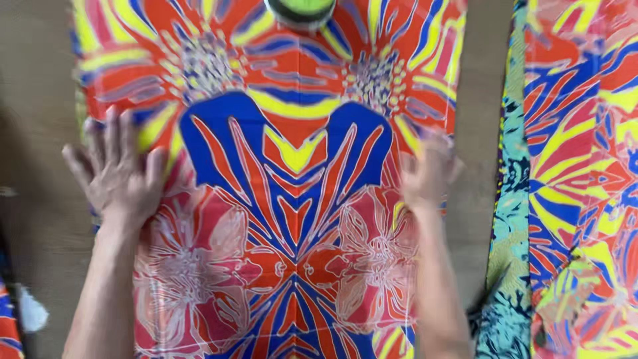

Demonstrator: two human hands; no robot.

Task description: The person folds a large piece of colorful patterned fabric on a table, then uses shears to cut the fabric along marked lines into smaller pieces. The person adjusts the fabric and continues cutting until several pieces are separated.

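Both hands, left hand point(118, 174) and right hand point(428, 174), lie open and flat on the patterned cloth point(286, 199); more fabric point(578, 186) lies beside, and a green round object point(300, 10) sits above.

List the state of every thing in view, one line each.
Patterned cloth: spread flat on the table, both hands on it.
Left hand: open, palm down on the cloth's left edge.
Right hand: blurred, resting on the cloth's right edge.
Second cloth: lying at the right, untouched.
Green round object: sits at the cloth's top edge.
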